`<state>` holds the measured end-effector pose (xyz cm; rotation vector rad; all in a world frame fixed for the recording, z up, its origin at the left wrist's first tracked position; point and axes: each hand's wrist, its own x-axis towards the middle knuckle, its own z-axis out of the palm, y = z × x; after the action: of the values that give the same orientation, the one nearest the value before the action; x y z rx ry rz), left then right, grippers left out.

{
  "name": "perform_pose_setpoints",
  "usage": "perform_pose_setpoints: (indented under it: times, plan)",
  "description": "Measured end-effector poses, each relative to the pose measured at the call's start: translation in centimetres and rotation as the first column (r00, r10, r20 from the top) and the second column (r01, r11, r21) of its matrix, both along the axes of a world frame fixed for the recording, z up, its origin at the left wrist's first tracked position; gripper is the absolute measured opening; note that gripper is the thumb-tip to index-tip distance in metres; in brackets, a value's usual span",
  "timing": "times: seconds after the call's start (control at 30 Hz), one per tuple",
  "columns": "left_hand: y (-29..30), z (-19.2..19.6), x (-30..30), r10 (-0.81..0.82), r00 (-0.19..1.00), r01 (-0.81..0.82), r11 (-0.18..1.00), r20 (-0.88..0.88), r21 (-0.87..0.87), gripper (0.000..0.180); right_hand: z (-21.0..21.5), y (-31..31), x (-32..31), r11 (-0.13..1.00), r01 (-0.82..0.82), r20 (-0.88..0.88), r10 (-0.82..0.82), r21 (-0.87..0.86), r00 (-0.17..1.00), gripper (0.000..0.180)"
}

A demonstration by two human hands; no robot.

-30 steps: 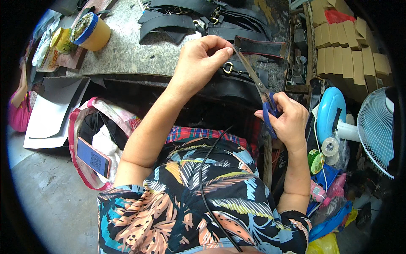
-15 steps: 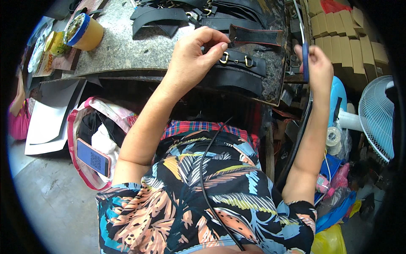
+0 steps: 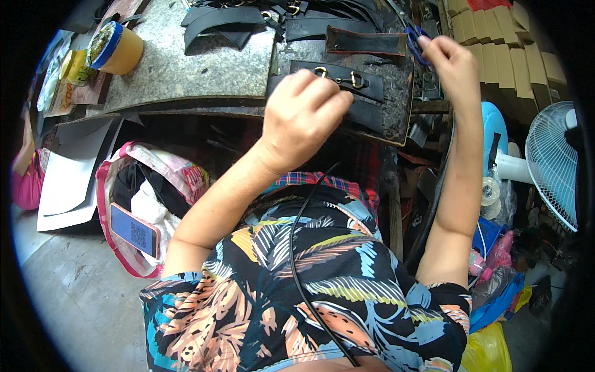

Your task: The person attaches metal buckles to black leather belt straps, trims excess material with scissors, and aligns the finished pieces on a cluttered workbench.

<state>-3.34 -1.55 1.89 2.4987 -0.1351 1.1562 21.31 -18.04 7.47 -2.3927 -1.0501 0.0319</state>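
Note:
My left hand (image 3: 307, 118) is closed, knuckles up, at the near edge of the work table. Whatever its fingertips pinch is hidden. Just beyond it lies a black strap (image 3: 370, 88) with brass-coloured metal fittings (image 3: 356, 79), partly covered by the hand. Another black strap (image 3: 365, 116) lies on the near side of that one. At the table's right edge, the fingers of my right hand (image 3: 455, 65) are closed at the blue handles of a pair of scissors (image 3: 414, 48). The scissors' blades point away from me.
More black straps (image 3: 226, 23) are heaped at the back. A black strip with reddish-brown edges (image 3: 365, 43) lies near the scissors. A blue-rimmed tub (image 3: 124, 53) stands at left. Brown cartons (image 3: 508, 62) and a fan (image 3: 551, 164) are at right; an open bag (image 3: 118, 248) holds a phone (image 3: 134, 229).
My left hand has come nearer to me and turned knuckles up from a pinch on a small dark bit. My right hand has moved the scissors away and left to the table's edge.

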Motion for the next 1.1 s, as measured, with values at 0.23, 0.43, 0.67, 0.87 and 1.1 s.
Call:
perform_pose_setpoints:
  times: [0.23,0.43,0.67,0.87,1.1]
  plan:
    - [-1.7,-2.6,-1.2,-0.052,0.997,0.055,0.997,-0.057,0.058,0.029,-2.8,-0.6,-11.9,0.982,-0.184,-0.376,0.185,0.039,0.908,0.024]
    - [-0.3,-2.6,-2.5,-0.124,0.991,0.123,0.992,-0.040,-0.036,0.031,-4.2,-0.1,-12.8,0.990,-0.025,-0.322,0.069,0.139,0.944,0.022]
    - [0.9,-1.6,-4.1,0.253,0.956,-0.250,0.967,-0.146,0.043,0.038,-4.1,-2.7,-11.8,0.972,0.026,-0.375,0.065,0.232,0.925,0.016]
    - [1.0,-1.2,-4.6,0.287,0.943,-0.278,0.958,-0.168,0.075,0.044,-3.7,-3.6,-11.9,0.994,0.006,-0.217,0.018,0.108,0.976,0.019]
    - [1.0,-0.1,-4.4,0.322,0.895,-0.271,0.942,-0.310,0.197,0.039,-3.4,-3.0,-11.9,0.999,-0.007,-0.149,0.012,0.039,0.989,0.019]
